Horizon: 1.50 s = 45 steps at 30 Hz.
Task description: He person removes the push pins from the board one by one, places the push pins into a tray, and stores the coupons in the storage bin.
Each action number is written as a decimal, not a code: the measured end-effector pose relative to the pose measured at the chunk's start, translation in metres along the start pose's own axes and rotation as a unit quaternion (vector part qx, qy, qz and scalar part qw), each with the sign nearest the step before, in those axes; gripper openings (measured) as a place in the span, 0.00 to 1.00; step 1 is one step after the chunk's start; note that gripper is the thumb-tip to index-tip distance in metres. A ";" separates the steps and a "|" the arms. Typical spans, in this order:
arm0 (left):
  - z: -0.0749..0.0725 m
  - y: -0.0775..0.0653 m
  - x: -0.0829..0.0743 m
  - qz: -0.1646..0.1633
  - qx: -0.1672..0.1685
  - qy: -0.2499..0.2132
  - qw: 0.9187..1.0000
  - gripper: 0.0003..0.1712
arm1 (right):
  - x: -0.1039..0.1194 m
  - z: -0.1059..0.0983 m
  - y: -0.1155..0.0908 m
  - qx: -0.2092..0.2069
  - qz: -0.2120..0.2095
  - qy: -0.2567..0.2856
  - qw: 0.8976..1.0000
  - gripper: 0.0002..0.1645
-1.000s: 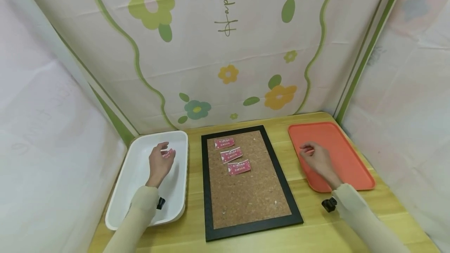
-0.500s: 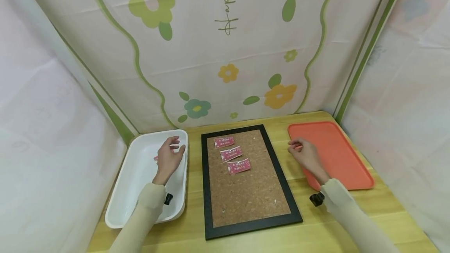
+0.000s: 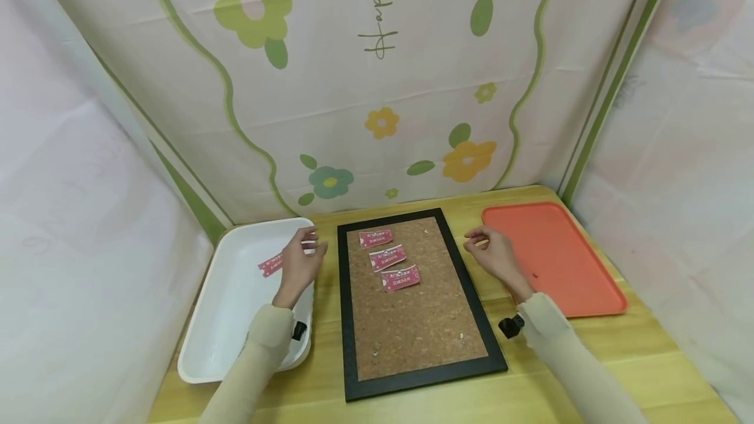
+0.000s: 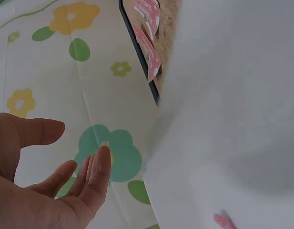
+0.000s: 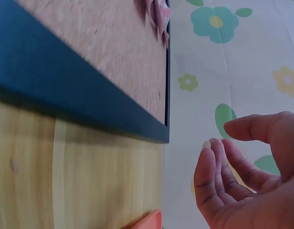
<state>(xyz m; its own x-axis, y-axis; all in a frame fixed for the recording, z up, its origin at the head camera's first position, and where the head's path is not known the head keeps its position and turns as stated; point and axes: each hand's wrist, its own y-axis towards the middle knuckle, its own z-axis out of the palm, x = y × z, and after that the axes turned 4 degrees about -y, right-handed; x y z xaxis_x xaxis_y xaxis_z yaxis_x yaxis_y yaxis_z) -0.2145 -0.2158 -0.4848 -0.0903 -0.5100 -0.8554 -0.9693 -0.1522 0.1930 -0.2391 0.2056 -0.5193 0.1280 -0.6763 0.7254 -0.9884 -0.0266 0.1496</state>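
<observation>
My left hand (image 3: 302, 267) hovers over the right rim of the white basin (image 3: 220, 306), fingers loosely bent, nothing in its grasp. A pink coupon (image 3: 270, 265) lies in that basin, its right part hidden behind the hand. Between the red tray (image 3: 565, 247) and the framed cork board (image 3: 412, 332) is my right hand (image 3: 495, 257); in the right wrist view its thumb and fingers are apart with nothing between them. Three pink coupons (image 3: 387, 258) are fixed in a slanting row on the upper part of the board, each with a small pin at its top edge.
Small shiny pins (image 3: 462, 337) sit near the board's corners. A tiny dark speck (image 3: 535, 275) shows on the red tray. The wooden table (image 3: 442, 404) ends against a flower-printed cloth wall (image 3: 330, 110), with more cloth on both sides.
Both hands have moved inward, left hand rightward and right hand leftward off the red tray. More of the basin's coupon shows on its left side. The board's coupons have stayed put.
</observation>
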 end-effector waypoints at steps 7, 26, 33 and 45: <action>0.008 -0.003 -0.016 -0.002 0.027 0.002 1.000 0.29 | 0.009 0.011 0.001 0.019 0.005 0.020 1.000 0.15; 0.052 -0.013 -0.022 0.028 0.058 0.009 0.998 0.23 | 0.030 0.034 0.003 0.057 0.014 0.040 0.997 0.13; 0.060 -0.017 -0.024 0.007 0.075 0.010 0.997 0.21 | 0.038 0.043 0.003 0.062 0.011 0.035 0.997 0.13; 0.072 -0.022 -0.022 -0.011 0.128 -0.006 0.992 0.17 | 0.048 0.065 0.001 0.081 -0.006 0.049 0.995 0.10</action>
<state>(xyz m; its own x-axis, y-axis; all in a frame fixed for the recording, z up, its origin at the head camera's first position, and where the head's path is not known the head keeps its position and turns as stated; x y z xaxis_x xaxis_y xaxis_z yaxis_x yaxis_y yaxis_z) -0.2079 -0.1405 -0.5051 -0.0698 -0.4989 -0.8638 -0.9972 0.0575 0.0473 -0.2395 0.1250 -0.5285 0.1397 -0.6007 0.7872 -0.9859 -0.1587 0.0539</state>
